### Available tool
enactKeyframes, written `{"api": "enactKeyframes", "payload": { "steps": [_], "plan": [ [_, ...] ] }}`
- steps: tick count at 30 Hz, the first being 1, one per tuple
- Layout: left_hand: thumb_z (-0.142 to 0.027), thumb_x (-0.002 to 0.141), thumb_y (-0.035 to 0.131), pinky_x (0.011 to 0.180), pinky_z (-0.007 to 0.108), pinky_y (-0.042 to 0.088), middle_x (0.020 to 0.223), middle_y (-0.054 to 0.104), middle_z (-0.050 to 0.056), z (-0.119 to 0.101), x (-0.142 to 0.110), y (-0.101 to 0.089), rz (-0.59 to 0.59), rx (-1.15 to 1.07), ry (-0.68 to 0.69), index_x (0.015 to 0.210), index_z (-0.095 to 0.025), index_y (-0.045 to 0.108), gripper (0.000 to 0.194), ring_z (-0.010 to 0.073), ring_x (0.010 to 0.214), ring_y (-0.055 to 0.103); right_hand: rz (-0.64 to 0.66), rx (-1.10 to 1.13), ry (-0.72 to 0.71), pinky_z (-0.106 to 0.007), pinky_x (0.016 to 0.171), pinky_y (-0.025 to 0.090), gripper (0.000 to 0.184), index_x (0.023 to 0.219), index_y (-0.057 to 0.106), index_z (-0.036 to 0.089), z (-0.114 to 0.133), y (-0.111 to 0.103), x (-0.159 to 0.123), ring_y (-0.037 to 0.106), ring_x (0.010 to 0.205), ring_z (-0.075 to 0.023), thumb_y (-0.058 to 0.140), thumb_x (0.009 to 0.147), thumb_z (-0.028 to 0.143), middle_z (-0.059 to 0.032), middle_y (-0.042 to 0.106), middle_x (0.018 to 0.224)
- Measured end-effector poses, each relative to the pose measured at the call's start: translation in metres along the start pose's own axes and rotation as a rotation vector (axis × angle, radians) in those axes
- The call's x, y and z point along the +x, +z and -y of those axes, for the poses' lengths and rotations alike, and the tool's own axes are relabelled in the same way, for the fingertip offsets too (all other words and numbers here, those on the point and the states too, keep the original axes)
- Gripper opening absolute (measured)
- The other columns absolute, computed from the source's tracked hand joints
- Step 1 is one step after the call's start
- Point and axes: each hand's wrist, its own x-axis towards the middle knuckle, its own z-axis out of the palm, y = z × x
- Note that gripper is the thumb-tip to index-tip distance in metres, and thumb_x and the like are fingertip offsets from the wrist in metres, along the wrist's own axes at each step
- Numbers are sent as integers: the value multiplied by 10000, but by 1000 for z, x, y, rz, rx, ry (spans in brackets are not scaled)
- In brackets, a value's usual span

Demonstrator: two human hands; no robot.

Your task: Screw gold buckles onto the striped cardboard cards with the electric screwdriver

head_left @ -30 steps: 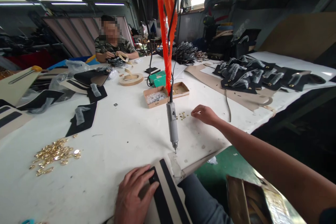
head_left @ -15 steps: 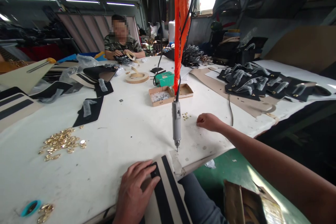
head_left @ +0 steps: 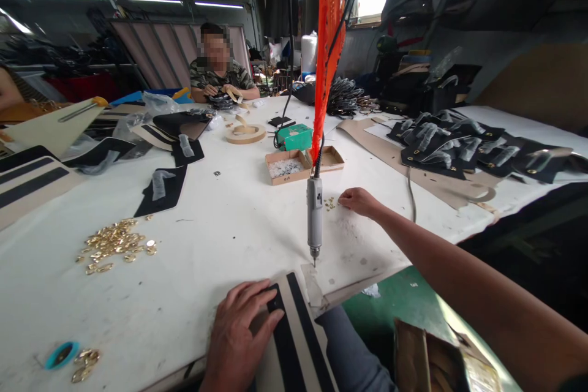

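My left hand (head_left: 245,331) lies over a beige panel with black stripes (head_left: 288,324) at the table's near edge, thumb and fingers holding its upper left part. A small dark spot shows on the stripe between thumb and fingertips. Farther out, my right hand (head_left: 361,201) rests at the table with fingers drawn together, beside several tiny gold pieces (head_left: 329,203). Whatever its fingertips hold, if anything, is too small to see. Between the hands a grey electric screwdriver (head_left: 315,214) hangs upright on its cable, bit pointing down, touched by neither hand.
Cardboard trays (head_left: 288,179), a green box (head_left: 294,136) and a tape roll (head_left: 245,135) stand mid-table. Gold hardware (head_left: 114,239) lies at left near a blue ring-shaped container (head_left: 62,355). Black pieces (head_left: 441,141) pile at right. A co-worker (head_left: 220,76) sits across, handling strips.
My view has shifted, moving the scene rightward. My right hand drew slightly back from the gold pieces, then returned beside them. My left hand stays on the striped panel.
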Motion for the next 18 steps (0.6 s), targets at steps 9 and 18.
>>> {"api": "enactKeyframes", "payload": {
  "steps": [9,18],
  "plan": [
    [-374,902,787,959,490,577,1255,800,11,-1,-1,-2,14,4,-15,1149,-338,804,250,320,1173,690,-10,-184,-16,-266,583,379,145,783,787,190,6,5,6,627,654,-169,670,835,259,-19,725,695],
    [-342,881,819,966,503,572,1260,797,-3,-2,-1,-1,14,7,-18,1155,-347,796,275,326,1184,684,-103,-300,-44,-264,628,392,168,953,776,205,10,6,-6,678,792,-196,652,914,311,-53,793,921]
  ]
}}
